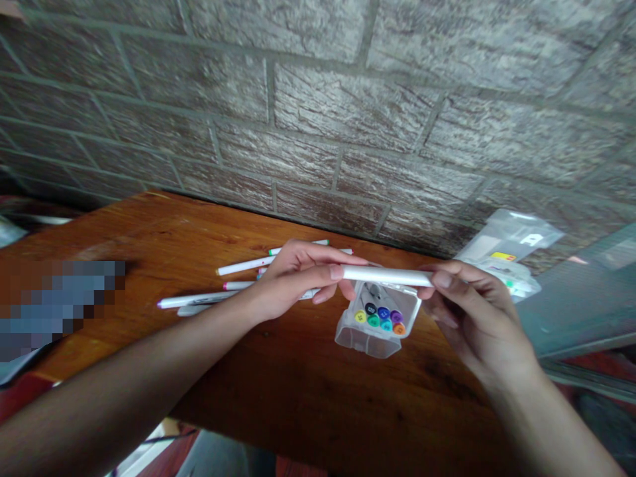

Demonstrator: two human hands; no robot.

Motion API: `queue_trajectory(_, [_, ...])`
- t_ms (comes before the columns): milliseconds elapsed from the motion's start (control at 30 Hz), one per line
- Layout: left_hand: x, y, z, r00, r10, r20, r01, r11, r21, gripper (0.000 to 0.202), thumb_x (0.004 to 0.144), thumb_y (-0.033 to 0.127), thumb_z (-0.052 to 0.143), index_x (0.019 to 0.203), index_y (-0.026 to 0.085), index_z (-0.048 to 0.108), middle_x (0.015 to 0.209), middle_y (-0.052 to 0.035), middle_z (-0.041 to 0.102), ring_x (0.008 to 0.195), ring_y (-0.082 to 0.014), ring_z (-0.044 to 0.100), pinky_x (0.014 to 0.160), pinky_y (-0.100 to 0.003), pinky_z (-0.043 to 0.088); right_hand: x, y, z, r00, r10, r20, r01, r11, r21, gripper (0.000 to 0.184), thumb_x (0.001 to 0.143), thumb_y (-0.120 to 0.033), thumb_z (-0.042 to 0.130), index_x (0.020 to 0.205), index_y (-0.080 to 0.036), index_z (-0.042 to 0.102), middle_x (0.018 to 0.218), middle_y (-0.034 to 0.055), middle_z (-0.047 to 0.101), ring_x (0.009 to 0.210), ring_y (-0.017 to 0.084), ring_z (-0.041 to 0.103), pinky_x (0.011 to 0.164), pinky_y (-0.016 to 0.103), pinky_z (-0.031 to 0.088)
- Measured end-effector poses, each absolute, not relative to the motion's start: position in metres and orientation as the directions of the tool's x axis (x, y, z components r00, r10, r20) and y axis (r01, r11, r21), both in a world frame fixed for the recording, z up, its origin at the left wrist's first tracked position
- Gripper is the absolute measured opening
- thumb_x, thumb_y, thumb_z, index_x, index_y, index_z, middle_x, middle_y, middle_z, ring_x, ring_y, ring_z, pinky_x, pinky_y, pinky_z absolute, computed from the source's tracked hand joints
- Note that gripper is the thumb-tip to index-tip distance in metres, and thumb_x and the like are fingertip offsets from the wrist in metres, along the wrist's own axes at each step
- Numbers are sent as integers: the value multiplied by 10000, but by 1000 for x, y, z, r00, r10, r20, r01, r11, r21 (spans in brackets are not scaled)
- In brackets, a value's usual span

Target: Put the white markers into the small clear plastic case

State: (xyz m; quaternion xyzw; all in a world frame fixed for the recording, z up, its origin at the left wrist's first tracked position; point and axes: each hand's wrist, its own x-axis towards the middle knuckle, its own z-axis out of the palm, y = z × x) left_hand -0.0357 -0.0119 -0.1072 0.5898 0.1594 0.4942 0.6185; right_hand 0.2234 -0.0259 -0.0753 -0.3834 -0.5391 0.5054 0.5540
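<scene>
Between my two hands a white marker (386, 275) is held level, one end in each. My left hand (298, 275) pinches its left end between thumb and fingers. At the other end, the fingers of my right hand (472, 308) close round it, hiding that tip. Just below the marker stands a clear plastic case (368, 341) with several markers in it, their round ends yellow, black, green, blue, purple and orange. Behind and beside my left wrist lie several loose white markers (243, 266) with coloured ends, partly covered by my hand.
The wooden table (318, 384) meets a grey brick wall (308, 99) at the back. A second clear plastic case (517, 238) stands at the right by the wall, near a greenish glass panel (591, 285). A pixelated dark object (59, 305) is at the left edge.
</scene>
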Motion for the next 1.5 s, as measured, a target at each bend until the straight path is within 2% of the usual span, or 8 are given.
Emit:
queue_trajectory(467, [-37,-11,-108,498,773,394,-465,-145,873,310,948,281,739,1226,177,829,840,-128,823,525,-89,510,486,-232,335,223,-27,-74,-90,973,214,-147,199,-969,302,700,-465,971,696,-208,812,589,2,702,396,37,350,385,221,210])
queue_trajectory(667, [-38,-13,-105,512,782,356,-472,-90,877,324,920,256,741,1214,152,832,841,-149,825,531,-108,507,491,-249,334,223,-27,-74,-88,973,211,-149,197,-969,285,706,-450,967,695,-211,811,592,1,707,398,39,351,384,219,215])
queue_trajectory(933, [-38,-15,-101,542,780,313,-463,-33,886,358,916,312,785,1233,150,825,838,-162,823,529,-105,504,491,-250,339,224,-27,-74,-72,974,217,-146,205,-968,321,707,-484,965,652,-217,796,567,0,697,372,39,336,369,225,186])
queue_trajectory(1200, [-34,-14,-103,449,836,315,-463,-83,882,258,941,293,775,1166,189,849,861,-127,840,498,-71,515,483,-221,348,225,-26,-75,-64,971,232,-120,223,-967,397,720,-543,944,603,-201,782,436,-22,548,359,37,300,367,225,156])
queue_trajectory(1500, [-31,-9,-109,343,894,289,-332,-173,927,274,909,316,816,1139,168,834,817,-92,823,469,-53,493,451,-202,352,224,-26,-78,-68,959,274,-85,269,-959,370,751,-517,930,621,-212,766,539,9,677,383,54,335,364,223,192])
